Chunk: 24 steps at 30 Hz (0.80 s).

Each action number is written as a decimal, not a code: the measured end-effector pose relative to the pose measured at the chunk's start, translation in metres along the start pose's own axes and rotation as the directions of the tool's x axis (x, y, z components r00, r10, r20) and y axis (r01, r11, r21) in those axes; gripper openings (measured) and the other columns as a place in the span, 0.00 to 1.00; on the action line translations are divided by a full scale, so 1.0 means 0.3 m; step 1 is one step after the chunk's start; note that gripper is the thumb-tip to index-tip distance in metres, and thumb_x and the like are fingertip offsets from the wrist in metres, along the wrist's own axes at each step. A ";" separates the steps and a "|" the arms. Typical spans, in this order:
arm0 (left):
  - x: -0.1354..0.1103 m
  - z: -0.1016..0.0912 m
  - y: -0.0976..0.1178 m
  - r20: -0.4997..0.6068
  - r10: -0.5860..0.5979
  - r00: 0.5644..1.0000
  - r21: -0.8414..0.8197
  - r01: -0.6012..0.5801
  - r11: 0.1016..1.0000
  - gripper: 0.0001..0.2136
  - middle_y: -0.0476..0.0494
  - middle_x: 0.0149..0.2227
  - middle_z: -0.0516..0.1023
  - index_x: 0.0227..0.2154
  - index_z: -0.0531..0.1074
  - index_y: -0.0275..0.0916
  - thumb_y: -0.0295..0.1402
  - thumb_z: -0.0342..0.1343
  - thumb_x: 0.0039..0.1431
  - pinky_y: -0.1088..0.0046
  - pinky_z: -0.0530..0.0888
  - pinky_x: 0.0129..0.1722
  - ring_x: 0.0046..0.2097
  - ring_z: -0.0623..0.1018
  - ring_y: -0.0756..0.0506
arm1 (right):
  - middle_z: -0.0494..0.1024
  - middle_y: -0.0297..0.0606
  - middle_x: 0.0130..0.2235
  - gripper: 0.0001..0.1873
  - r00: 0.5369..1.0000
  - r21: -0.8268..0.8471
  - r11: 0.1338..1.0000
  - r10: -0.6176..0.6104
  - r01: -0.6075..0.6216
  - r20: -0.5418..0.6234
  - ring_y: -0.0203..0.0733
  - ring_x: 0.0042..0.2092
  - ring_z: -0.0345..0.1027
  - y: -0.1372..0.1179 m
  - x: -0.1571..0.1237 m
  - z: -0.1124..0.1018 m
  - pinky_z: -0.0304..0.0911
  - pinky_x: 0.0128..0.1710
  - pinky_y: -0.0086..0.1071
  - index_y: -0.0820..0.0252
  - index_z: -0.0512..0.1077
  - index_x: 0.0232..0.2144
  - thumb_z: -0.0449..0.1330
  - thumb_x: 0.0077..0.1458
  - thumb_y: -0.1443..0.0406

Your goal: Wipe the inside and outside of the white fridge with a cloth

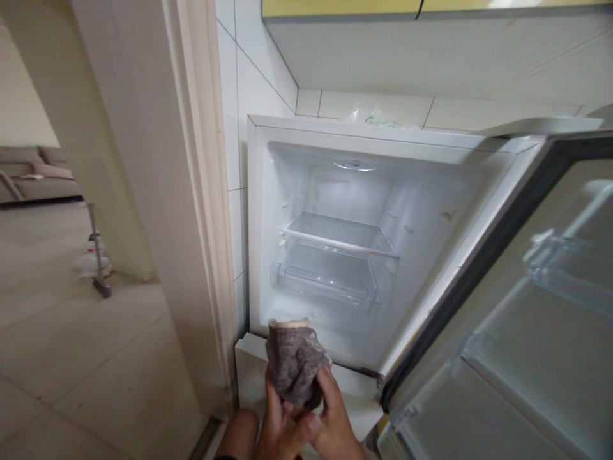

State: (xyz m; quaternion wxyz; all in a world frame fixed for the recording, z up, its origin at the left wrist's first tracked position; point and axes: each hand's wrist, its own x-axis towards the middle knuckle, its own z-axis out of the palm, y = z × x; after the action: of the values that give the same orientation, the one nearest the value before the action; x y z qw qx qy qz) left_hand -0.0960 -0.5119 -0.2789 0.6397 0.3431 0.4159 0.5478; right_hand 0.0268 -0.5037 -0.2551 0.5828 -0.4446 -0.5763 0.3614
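Observation:
A crumpled grey-brown cloth (pixel 294 361) with a pale edge is held up between my two hands at the lower middle. My left hand (pixel 278 425) grips it from below and the left side. Around its lower right side closes my right hand (pixel 332 415), thumb near the bottom. Just beyond the cloth stands an open fridge (pixel 256 223) with a lit white interior. Inside are a glass shelf (pixel 340 233) and, below it, a clear plastic drawer (pixel 325 284).
The fridge door (pixel 527 306) with clear door racks swings wide on the right. A door frame (pixel 191 191) rises at the left. Yellow-fronted cabinets (pixel 340 7) hang above, and a plastic bag (pixel 368 115) lies on the fridge top. A sofa (pixel 38 172) is far left.

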 end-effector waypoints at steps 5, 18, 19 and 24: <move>0.016 -0.018 0.077 -0.159 -0.068 0.985 -0.155 0.044 0.987 0.42 0.36 0.42 0.84 0.48 0.77 0.41 0.52 0.77 0.24 0.51 0.75 0.58 0.55 0.79 0.27 | 0.83 0.41 0.47 0.22 0.978 -0.070 0.998 0.006 0.009 0.207 0.53 0.50 0.76 -0.052 -0.016 -0.063 0.71 0.54 0.43 0.47 0.82 0.47 0.72 0.47 0.59; 0.372 0.124 0.445 -0.592 0.457 0.665 -0.035 -0.587 0.809 0.27 0.44 0.46 0.83 0.44 0.75 0.40 0.34 0.72 0.36 0.63 0.76 0.54 0.48 0.82 0.42 | 0.76 0.48 0.60 0.24 0.995 0.508 0.856 0.078 -0.100 0.065 0.56 0.60 0.71 0.023 0.055 -0.077 0.72 0.55 0.49 0.48 0.78 0.54 0.70 0.55 0.55; 0.431 0.130 0.477 -0.609 0.514 0.604 0.011 -0.641 0.767 0.28 0.43 0.47 0.82 0.45 0.75 0.40 0.33 0.72 0.36 0.64 0.76 0.54 0.48 0.81 0.42 | 0.78 0.49 0.58 0.23 0.991 0.500 0.857 0.134 -0.125 0.018 0.55 0.58 0.73 0.042 0.061 -0.090 0.73 0.52 0.47 0.50 0.79 0.52 0.70 0.54 0.54; 0.667 0.190 0.540 -0.587 0.646 0.488 0.234 -0.662 0.712 0.29 0.38 0.53 0.79 0.50 0.70 0.39 0.31 0.69 0.40 0.63 0.75 0.56 0.53 0.80 0.42 | 0.81 0.50 0.52 0.28 0.922 0.540 0.803 0.369 -0.252 -0.117 0.51 0.49 0.78 0.124 0.095 -0.108 0.75 0.45 0.41 0.55 0.79 0.46 0.75 0.45 0.50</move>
State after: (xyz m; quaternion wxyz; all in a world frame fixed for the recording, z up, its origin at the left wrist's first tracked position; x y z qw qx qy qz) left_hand -0.1008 -0.2870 -0.1413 0.2085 0.2626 0.4365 0.8349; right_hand 0.0647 -0.4675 -0.2779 0.6716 -0.3979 -0.3106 0.5424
